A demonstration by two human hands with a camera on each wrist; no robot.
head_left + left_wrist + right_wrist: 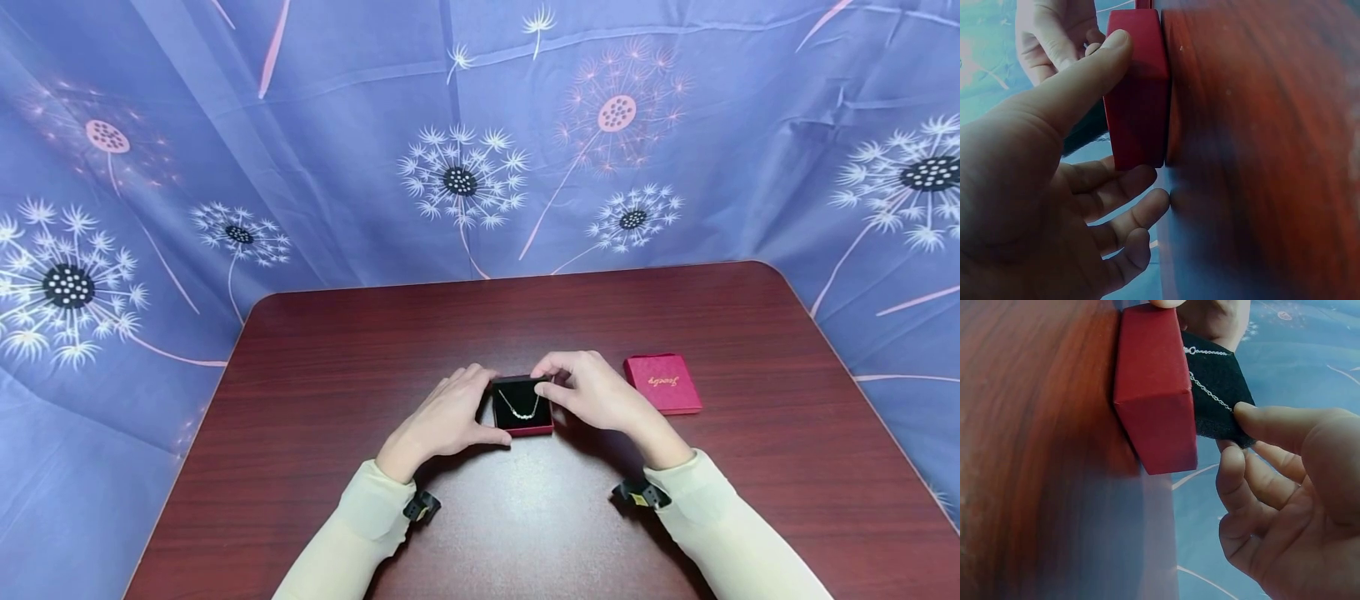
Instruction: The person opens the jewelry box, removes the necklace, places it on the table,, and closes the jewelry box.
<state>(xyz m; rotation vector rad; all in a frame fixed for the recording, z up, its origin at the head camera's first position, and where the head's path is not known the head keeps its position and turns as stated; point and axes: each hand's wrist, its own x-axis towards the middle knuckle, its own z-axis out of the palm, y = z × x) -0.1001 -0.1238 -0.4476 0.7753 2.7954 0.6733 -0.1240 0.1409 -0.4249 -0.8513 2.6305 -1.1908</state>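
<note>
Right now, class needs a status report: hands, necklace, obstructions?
Left hand gripping red box. Right hand pinching black insert, partly out. Necklace on insert. Red lid aside, no visible obstruction.

table [337, 350]: reddish-brown, wood-grained | red box [529, 432]: uncovered | gold-lettered red lid [664, 392]: right of box

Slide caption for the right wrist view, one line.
Right hand pinches the black insert, bearing a silver necklace chain, jutting from its red jewelry box.
</note>
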